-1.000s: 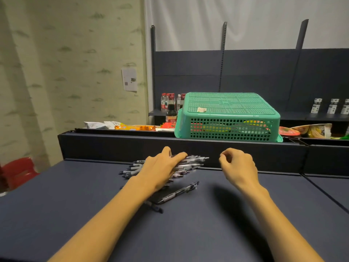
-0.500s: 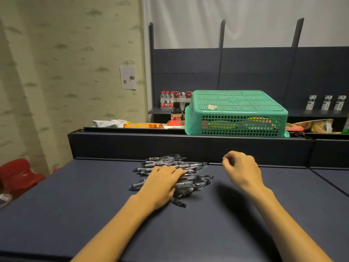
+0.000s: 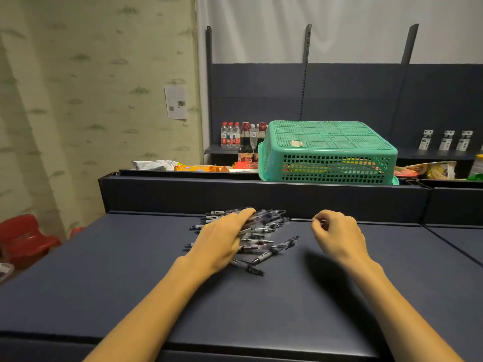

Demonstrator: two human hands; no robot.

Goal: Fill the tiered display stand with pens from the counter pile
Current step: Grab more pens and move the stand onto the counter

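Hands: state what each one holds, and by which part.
The left hand lies on the pen pile, fingers over the barrels; no pen looks lifted. The right hand is curled beside the pile; nothing visible in it.

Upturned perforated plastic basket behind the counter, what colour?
Teal green; the upturned perforated plastic basket shows clearly in the head view.

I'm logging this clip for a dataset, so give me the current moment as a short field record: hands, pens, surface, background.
left hand: laid flat on the pen pile, fingers extended
right hand: beside the pile, fingers curled, seemingly empty
pens: loose heap, a few strays at the near edge
surface: dark counter
display stand: not in view
background: upturned green basket, bottles behind
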